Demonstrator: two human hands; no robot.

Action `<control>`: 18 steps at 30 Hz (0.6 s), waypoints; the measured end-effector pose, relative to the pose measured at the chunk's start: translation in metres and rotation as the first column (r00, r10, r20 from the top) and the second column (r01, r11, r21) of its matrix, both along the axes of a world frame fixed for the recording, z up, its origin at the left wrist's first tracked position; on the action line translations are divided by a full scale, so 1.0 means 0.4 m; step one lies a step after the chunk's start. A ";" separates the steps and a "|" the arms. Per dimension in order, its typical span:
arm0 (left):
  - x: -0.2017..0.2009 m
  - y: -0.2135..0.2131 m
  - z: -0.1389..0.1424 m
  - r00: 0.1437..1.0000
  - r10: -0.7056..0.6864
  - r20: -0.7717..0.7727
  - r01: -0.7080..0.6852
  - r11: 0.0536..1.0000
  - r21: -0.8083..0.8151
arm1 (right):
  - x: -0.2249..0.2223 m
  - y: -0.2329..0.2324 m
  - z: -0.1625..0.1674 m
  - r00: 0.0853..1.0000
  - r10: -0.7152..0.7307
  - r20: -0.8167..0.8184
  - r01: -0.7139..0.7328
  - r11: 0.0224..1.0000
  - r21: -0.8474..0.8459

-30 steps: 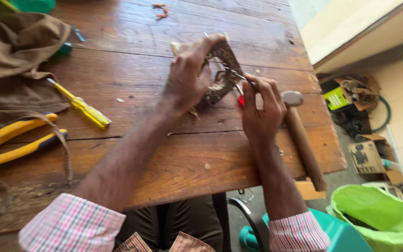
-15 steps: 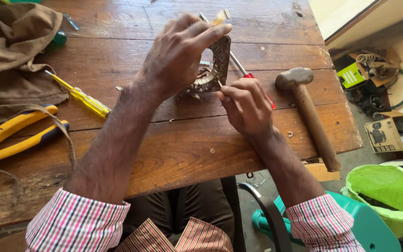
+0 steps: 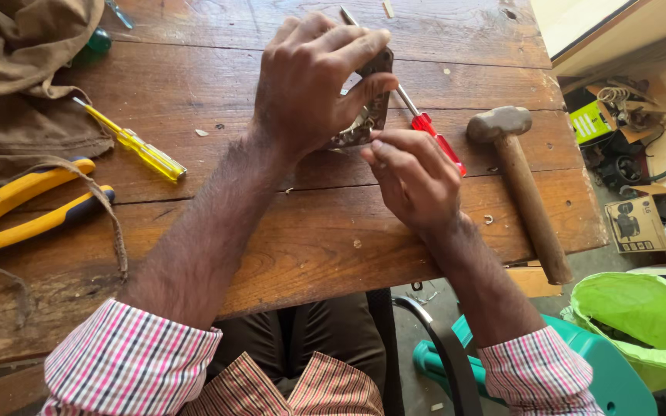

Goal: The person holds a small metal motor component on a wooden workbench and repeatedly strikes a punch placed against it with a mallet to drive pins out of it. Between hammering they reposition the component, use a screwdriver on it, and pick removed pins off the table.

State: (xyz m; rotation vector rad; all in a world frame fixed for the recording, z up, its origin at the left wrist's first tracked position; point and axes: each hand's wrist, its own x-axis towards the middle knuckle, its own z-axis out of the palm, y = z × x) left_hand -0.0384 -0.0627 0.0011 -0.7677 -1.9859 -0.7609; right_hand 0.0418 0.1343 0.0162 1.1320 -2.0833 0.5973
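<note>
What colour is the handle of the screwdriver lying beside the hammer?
Red, on the screwdriver lying left of the hammer; head view.

Your left hand (image 3: 310,81) reaches furthest forward, fingers curled over, thumb pressing in from the side, grip closed. Your right hand (image 3: 414,177) sits just beside it, fingertips pinched together. Both forearms bare, sleeves pushed back.

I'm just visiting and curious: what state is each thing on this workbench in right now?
Left hand: gripping the small dark metal part, held upright.
Right hand: fingertips pinched at the part's lower edge.
Red-handled screwdriver: lying flat, unheld.
Wooden-handled hammer: lying flat, unheld.
Yellow screwdriver: lying flat.
Yellow-handled pliers: lying flat, handles apart.
Brown cloth: crumpled.
</note>
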 end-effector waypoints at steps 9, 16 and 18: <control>0.011 0.001 0.017 0.989 -0.031 -0.144 0.019 0.996 -0.087 | 0.017 -0.014 0.001 0.999 -0.036 -0.038 0.036 0.999 -0.002; 0.015 -0.012 0.037 0.996 0.013 0.085 -0.014 1.000 0.008 | 0.083 -0.047 0.037 1.000 -0.018 -0.006 0.018 0.996 -0.088; 0.009 -0.029 0.032 0.999 -0.040 0.037 0.037 0.996 0.085 | 0.075 -0.029 0.038 0.992 -0.122 0.032 0.126 0.957 -0.263</control>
